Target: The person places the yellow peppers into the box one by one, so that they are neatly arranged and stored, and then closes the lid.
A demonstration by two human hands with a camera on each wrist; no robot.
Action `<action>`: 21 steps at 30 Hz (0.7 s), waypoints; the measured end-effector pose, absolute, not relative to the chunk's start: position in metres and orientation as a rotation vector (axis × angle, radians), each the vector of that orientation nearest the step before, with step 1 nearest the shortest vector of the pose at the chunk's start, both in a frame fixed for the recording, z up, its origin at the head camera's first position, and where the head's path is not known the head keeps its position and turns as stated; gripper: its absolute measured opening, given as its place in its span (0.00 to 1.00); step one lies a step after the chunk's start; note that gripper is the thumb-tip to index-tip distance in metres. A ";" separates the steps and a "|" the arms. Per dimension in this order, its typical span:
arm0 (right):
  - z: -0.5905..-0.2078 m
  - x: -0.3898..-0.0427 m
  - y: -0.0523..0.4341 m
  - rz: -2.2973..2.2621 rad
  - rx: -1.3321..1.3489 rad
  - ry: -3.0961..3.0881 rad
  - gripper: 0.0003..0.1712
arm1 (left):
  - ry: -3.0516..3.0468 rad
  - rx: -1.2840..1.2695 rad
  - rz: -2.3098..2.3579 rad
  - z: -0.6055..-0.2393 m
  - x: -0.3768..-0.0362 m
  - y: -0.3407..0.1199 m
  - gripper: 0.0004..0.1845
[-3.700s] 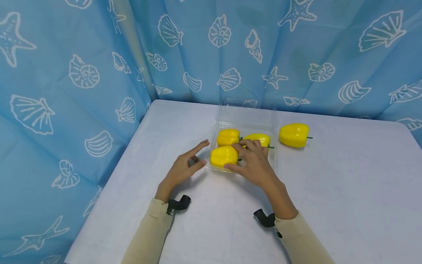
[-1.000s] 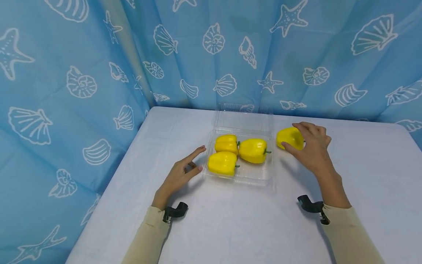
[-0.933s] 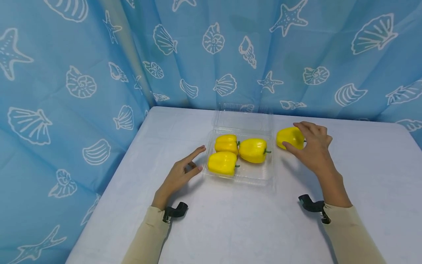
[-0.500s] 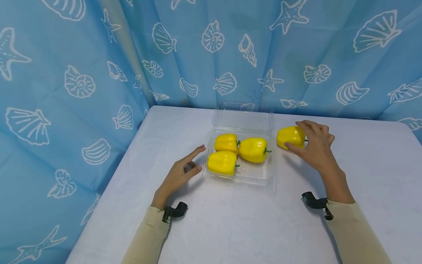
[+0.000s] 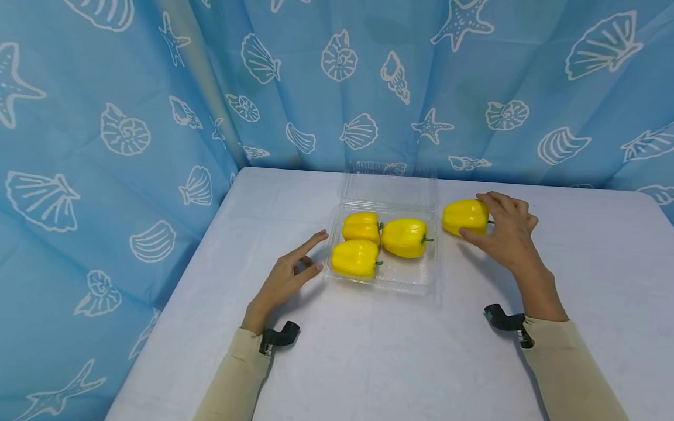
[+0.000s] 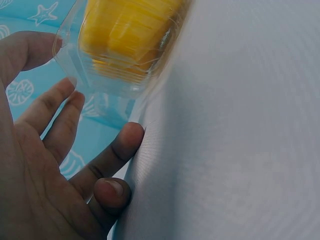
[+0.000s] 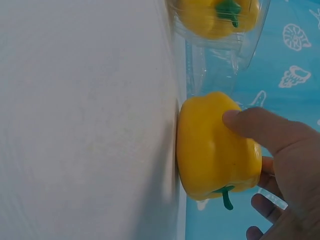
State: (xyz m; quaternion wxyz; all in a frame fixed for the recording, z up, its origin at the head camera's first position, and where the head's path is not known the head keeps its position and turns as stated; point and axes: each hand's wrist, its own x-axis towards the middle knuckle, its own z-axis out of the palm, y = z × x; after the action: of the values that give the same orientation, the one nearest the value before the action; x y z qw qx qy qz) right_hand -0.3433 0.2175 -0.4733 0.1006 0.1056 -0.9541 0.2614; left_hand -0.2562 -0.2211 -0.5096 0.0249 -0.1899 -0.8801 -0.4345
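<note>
Gripping a loose yellow pepper [image 5: 464, 217], the right hand [image 5: 506, 233] has its thumb on the near side and its fingers curled over the far side by the green stem; the right wrist view shows the thumb pressed into the pepper's flank while the pepper rests on the white bench [image 5: 368, 351]. That pepper lies just beside the right edge of a clear plastic clamshell box [image 5: 416, 280], apart from it. Box lid [image 5: 389, 188] stands open at the back, toward the curtain. Three more yellow peppers sit inside the box: one at back left [image 5: 361, 226], one at front left [image 5: 355, 258], one at right [image 5: 404, 238] with its stem pointing right; the three are packed close, touching or nearly so. Left hand [image 5: 286, 276] lies on the bench at the box's left front corner, fingers straight and spread, holding nothing; the left wrist view shows fingertips against the box wall. Blue curtain [image 5: 131, 117] with white shell and starfish prints hangs behind and to the left. Beige sleeves [image 5: 234, 380] cover both forearms.
</note>
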 end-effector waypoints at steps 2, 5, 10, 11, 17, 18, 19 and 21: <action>-0.474 -0.343 0.218 0.770 0.312 -2.811 0.45 | -2.724 -0.582 -1.345 -0.510 -0.256 -0.221 0.33; -0.475 -0.343 0.218 0.766 0.320 -2.786 0.42 | -2.728 -0.577 -1.344 -0.511 -0.256 -0.221 0.33; -0.476 -0.343 0.219 0.769 0.317 -2.764 0.41 | -2.723 -0.576 -1.350 -0.510 -0.256 -0.221 0.32; -0.475 -0.343 0.219 0.768 0.316 -2.764 0.41 | -2.723 -0.576 -1.352 -0.510 -0.256 -0.221 0.32; -0.473 -0.341 0.219 0.764 0.326 -2.752 0.41 | -2.714 -0.580 -1.355 -0.507 -0.255 -0.220 0.32; -0.472 -0.340 0.219 0.767 0.330 -2.746 0.41 | -2.713 -0.579 -1.353 -0.507 -0.255 -0.220 0.32; -0.471 -0.340 0.218 0.766 0.332 -2.743 0.41 | -2.713 -0.580 -1.351 -0.508 -0.255 -0.220 0.32; -0.470 -0.339 0.219 0.766 0.331 -2.741 0.41 | -2.716 -0.578 -1.348 -0.508 -0.255 -0.220 0.32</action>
State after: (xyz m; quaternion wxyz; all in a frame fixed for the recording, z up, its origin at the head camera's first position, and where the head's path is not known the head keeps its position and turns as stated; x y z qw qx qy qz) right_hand -0.3388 0.2185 -0.4702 0.1378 0.1144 -0.9475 0.2647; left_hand -0.2553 -0.2201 -0.5081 0.0275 -0.1870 -0.8796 -0.4365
